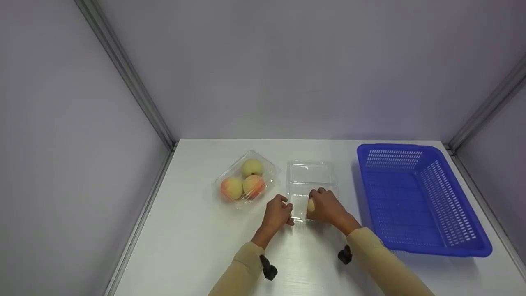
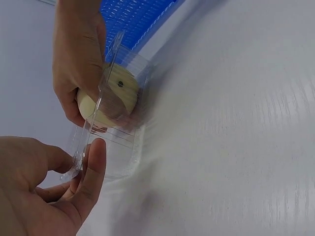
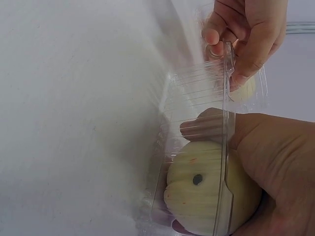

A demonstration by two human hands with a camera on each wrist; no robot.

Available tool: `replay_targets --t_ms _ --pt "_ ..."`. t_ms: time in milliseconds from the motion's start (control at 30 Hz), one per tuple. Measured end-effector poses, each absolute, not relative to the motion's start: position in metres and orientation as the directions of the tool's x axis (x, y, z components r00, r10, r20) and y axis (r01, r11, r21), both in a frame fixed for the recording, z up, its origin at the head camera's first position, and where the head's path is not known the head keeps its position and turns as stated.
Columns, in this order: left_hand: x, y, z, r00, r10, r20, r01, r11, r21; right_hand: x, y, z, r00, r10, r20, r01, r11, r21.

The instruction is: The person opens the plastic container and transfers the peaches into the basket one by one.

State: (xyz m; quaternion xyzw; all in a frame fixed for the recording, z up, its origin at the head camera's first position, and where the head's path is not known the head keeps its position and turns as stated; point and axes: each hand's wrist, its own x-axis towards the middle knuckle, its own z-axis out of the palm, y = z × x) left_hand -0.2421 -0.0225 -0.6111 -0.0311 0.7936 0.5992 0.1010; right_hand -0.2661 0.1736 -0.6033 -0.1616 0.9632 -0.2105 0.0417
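Note:
My right hand grips a pale yellow peach from above. It holds the peach inside the right part of a clear plastic clamshell box, whose lid lies folded back, away from me. A dark spot on the peach shows through the box wall in both wrist views. With thumb and fingers, my left hand pinches the box's left rim. To the left stands another clear box with three yellow-and-red peaches in it; its lid looks closed.
A large blue plastic basket with slotted walls stands at the right of the white table. Pale panels rise behind the table and along both sides, with grey metal posts in the corners.

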Motion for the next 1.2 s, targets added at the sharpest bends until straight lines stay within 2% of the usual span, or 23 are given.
replay_targets --t_ms 267,1200 --pt "-0.2430 -0.0225 -0.6102 -0.975 0.076 -0.208 -0.180 0.279 0.943 -0.2671 0.1730 -0.6040 -0.939 -0.342 0.023 -0.320 0.850 -0.419" --pt "-0.2414 -0.0233 -0.6092 -0.976 0.079 -0.203 -0.171 0.299 0.939 -0.2664 0.1708 -0.6020 -0.945 -0.328 0.020 -0.303 0.846 -0.438"
